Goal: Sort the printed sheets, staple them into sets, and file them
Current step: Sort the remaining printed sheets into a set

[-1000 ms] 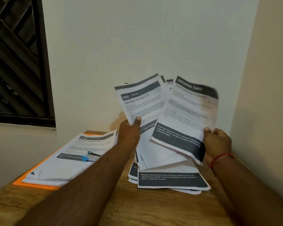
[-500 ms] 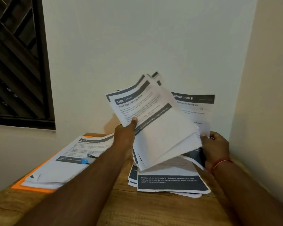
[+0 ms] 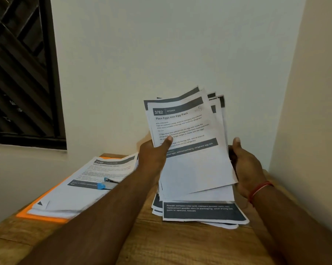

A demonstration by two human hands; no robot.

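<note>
Left hand [image 3: 155, 155] pinches a fanned sheaf of printed sheets [image 3: 190, 159], thumb in front, above a loose stack [image 3: 203, 211] on the table [image 3: 180, 243]. Right hand [image 3: 247, 169] lies at the sheaf's right edge; its grip cannot be told.

A wooden table [image 3: 180, 247] is sitting in the corner where a pale far wall [image 3: 161, 54] is meeting a cream right wall [image 3: 318, 92]. A dark-framed window [image 3: 17, 73] with diagonal slats is showing at far left.

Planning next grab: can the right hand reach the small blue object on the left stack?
Unlikely directly: the held sheets and left forearm lie between the right hand and the small blue object.
</note>
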